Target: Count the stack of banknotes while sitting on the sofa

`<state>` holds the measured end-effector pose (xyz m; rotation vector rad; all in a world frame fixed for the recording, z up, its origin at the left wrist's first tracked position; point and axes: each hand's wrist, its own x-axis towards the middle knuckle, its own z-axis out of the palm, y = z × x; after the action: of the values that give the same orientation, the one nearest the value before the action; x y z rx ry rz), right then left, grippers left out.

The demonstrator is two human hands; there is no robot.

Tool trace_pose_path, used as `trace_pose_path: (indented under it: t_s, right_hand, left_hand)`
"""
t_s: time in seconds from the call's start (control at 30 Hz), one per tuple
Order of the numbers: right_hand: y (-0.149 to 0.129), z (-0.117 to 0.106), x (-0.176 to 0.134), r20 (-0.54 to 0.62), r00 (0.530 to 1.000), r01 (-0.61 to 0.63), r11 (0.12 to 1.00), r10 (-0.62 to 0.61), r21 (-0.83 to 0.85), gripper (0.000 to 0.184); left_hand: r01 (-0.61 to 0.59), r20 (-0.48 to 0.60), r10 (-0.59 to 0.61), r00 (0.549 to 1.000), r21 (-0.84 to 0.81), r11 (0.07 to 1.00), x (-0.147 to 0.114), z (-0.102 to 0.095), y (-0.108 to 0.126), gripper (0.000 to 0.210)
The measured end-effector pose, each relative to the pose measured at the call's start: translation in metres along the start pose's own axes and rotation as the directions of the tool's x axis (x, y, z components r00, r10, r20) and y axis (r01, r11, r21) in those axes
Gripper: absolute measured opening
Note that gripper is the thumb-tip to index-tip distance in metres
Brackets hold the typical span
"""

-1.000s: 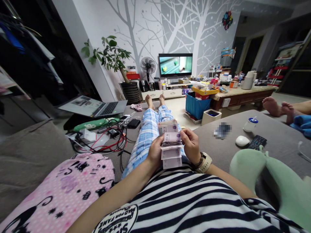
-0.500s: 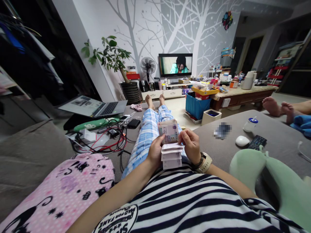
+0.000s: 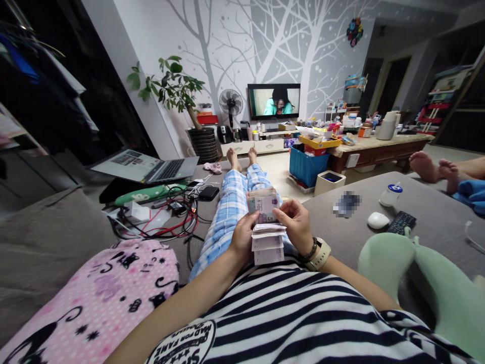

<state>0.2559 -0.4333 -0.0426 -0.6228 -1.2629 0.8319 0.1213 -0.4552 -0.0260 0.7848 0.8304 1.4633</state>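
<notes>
A bundle of banknotes (image 3: 262, 202), the top one marked 5, stands upright over my lap. My left hand (image 3: 241, 237) is closed round its left side, thumb on the front. With thumb and bent fingers, my right hand (image 3: 296, 228) pinches the top note at its lower right edge. Pale folded note ends (image 3: 268, 243) hang in layers below the hands, toward the striped shirt (image 3: 288, 308). A pale watch (image 3: 321, 254) and a dark bracelet are on my right wrist. Some fingertips behind the notes are hidden.
An open laptop (image 3: 166, 171) and tangled cables (image 3: 185, 212) lie at left, beside a pink cushion (image 3: 125, 298). At right are a white mouse (image 3: 378, 220), a black keyboard (image 3: 402, 222), a lidded cup (image 3: 391, 195) and a green neck pillow (image 3: 386, 258). Another person's feet (image 3: 424, 166) show at far right.
My right hand has shifted slightly left, its thumb now over the top note's edge. The upper notes look a little shifted; my left hand has stayed in place.
</notes>
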Motion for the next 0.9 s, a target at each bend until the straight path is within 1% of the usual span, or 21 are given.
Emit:
trace_pose_path:
  t_s: [0.13, 0.23, 0.4, 0.53, 0.63, 0.9]
  right_hand:
    - [0.005, -0.002, 0.003, -0.053, 0.998, -0.023, 1.000, 0.022, -0.020, 0.026]
    - [0.009, -0.004, 0.006, -0.067, 0.997, -0.036, 0.999, 0.034, -0.039, 0.027]
    - [0.014, -0.006, 0.008, -0.042, 0.999, -0.036, 0.994, 0.032, -0.101, 0.032]
    - [0.014, -0.006, 0.007, -0.034, 0.999, -0.039, 0.995, 0.036, -0.094, 0.035]
    - [0.011, -0.006, 0.006, -0.029, 0.999, -0.016, 0.996, 0.013, -0.091, 0.036]
    - [0.007, -0.006, 0.002, 0.024, 0.998, 0.064, 0.995, -0.062, -0.080, 0.038]
  left_hand:
    - [0.021, 0.025, -0.021, 0.999, 0.004, 1.000, -0.002, 0.000, 0.000, 0.026]
    - [0.025, 0.039, -0.025, 0.999, 0.005, 1.000, -0.004, 0.000, 0.000, 0.027]
    - [0.033, 0.033, -0.032, 0.999, 0.000, 0.999, -0.004, 0.000, 0.000, 0.028]
    - [0.032, 0.025, -0.032, 0.999, -0.002, 0.999, -0.002, -0.001, -0.002, 0.027]
    - [0.031, 0.010, -0.031, 0.999, -0.016, 0.999, -0.001, -0.001, -0.002, 0.028]
    - [-0.045, -0.014, 0.045, 0.999, 0.034, 0.998, -0.002, 0.004, 0.001, 0.026]
